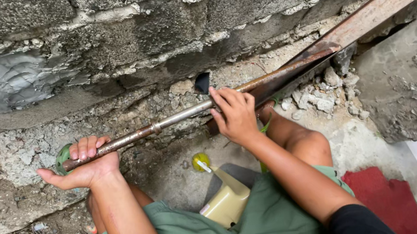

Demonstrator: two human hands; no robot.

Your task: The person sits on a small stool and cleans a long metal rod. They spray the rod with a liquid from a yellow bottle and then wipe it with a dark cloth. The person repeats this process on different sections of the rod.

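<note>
Two hands share one long metal bar [186, 115]: our left hand [86, 162] wraps closed around its rusty butt end, while our right hand [234, 114] clasps mid-shaft to steer. We angle it low so its tip digs under the rusted beam [388, 2] beside the block wall [152, 27].

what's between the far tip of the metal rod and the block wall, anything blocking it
Both the left hand and right hand already grip the metal rod. Its far tip lies against a rusty angled beam, with loose rubble just below; the beam sits between the tip and the block wall.
</note>
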